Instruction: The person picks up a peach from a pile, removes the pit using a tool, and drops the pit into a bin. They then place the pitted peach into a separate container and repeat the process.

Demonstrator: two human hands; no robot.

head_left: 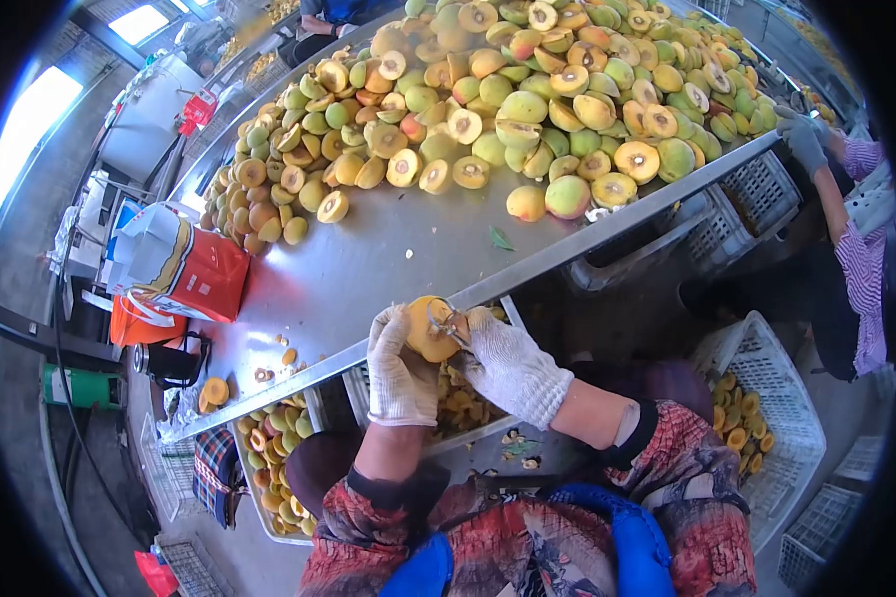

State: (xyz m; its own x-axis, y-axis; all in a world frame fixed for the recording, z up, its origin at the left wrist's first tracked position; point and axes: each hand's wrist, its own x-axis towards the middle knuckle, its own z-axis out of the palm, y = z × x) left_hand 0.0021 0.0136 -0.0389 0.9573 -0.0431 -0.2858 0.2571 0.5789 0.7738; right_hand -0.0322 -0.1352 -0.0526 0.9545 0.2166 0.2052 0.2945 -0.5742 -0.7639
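Note:
A halved yellow fruit [430, 328] is held just off the near edge of the metal table [368, 261], its cut side turned up. My left hand [398, 366], in a white knitted glove, is wrapped round the fruit's left side. In my right hand [513, 366], also gloved, is a small metal tool [452, 328] whose end touches the middle of the fruit. Below my hands a crate [468, 430] holds cut fruit pieces. Beyond them a large pile of halved fruit [528, 99] covers the far part of the table.
A red and white bag [204, 274] stands at the table's left. Crates of fruit stand below at left [279, 463] and right [782, 438]. A co-worker's gloved hand [804, 139] rests near the table's right edge. Loose pieces [214, 391] lie at the near left corner.

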